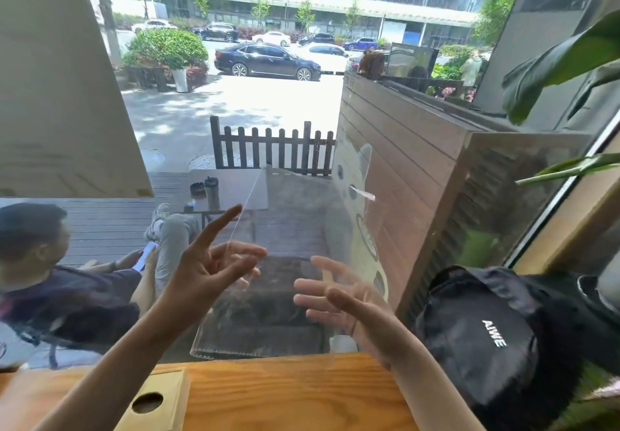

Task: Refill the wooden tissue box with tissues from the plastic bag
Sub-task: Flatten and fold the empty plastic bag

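I hold a clear plastic bag (pixel 285 313) with a white cat print up in front of the window, above the wooden counter. My left hand (pixel 214 266) pinches the bag's left edge, with the index finger pointing up. My right hand (pixel 339 299) lies with its fingers spread and straight against the bag's right side, under the plastic. I can see straight through the bag, and no tissues show in it. The wooden tissue box (pixel 157 400), with a round hole in its top, stands on the counter at the lower left, under my left forearm.
A black backpack (pixel 486 340) lies on the counter (pixel 285 393) to the right, below green plant leaves (pixel 563 61). The window glass is right behind the counter. Outside, a seated person (pixel 50 263) looks at a phone.
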